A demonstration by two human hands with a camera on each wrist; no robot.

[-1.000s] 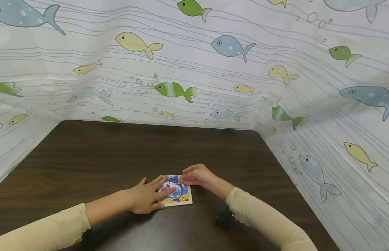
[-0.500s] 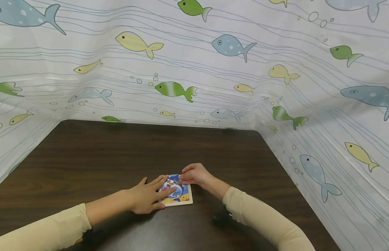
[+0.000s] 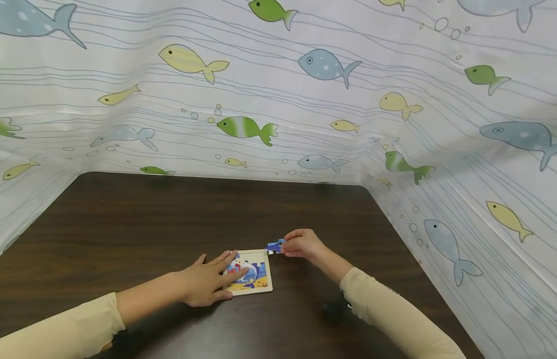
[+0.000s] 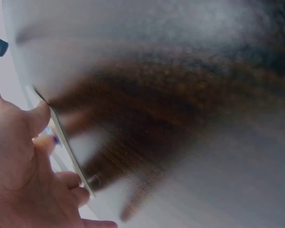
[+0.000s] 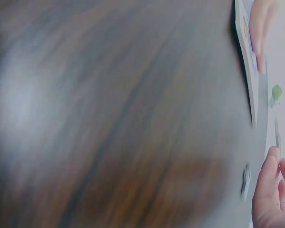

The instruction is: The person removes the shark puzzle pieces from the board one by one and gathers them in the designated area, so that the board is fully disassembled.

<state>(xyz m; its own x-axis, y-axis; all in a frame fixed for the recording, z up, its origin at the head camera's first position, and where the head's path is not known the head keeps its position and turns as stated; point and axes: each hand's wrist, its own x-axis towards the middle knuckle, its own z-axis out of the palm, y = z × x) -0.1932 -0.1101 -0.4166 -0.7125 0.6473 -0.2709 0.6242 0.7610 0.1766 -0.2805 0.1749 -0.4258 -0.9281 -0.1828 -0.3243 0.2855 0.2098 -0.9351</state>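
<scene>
A small square jigsaw puzzle board [image 3: 270,276] with a pale frame and a sea picture lies on the dark table. My left hand [image 3: 204,283] rests over its left side with fingers spread flat; the thumb lies at the board's near edge in the left wrist view. Bare pale backing shows along the board's upper part. Beyond the upper right corner, my right hand [image 3: 305,245] pinches a blue puzzle piece [image 3: 274,247] between thumb and fingers. The right wrist view shows this piece edge-on above the fingertips [image 5: 273,152].
The dark brown table [image 3: 170,214] is enclosed at the back and sides by a white sheet [image 3: 282,99] printed with fish. A small dark object [image 3: 335,306] sits below the right forearm. A small shiny spot [image 5: 246,181] shows on the tabletop near the right hand.
My right hand has moved away from the board to the upper right, taking the blue puzzle piece out and exposing backing there. The left hand has stayed on the board.
</scene>
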